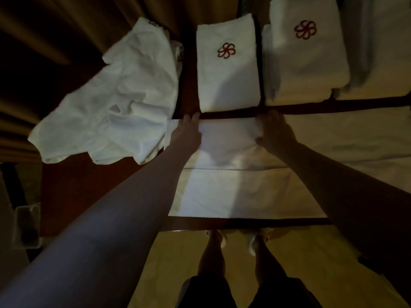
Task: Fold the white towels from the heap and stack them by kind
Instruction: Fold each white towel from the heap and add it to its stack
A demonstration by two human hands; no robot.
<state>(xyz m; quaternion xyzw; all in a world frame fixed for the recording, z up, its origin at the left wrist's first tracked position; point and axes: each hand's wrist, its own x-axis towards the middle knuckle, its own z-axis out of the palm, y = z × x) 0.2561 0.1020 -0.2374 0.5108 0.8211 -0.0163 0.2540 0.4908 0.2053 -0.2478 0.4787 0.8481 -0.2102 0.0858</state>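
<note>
Dark table (73,185): towel (233,185) under both hands (231,134).

A dim hotel room or a hotel's linen area, by the look of it: white towels folded into neat stacks (229,67) on a dark wooden table (186,94), each top towel bearing the same dark red embroidered flower emblem (226,50), as hotel linen does. Heavy brownish curtains (66,30) hang in folds behind the table, a loose heap of white towels (115,103) lies beside the stacks, and the floor (173,258) below is pale and plain
</note>
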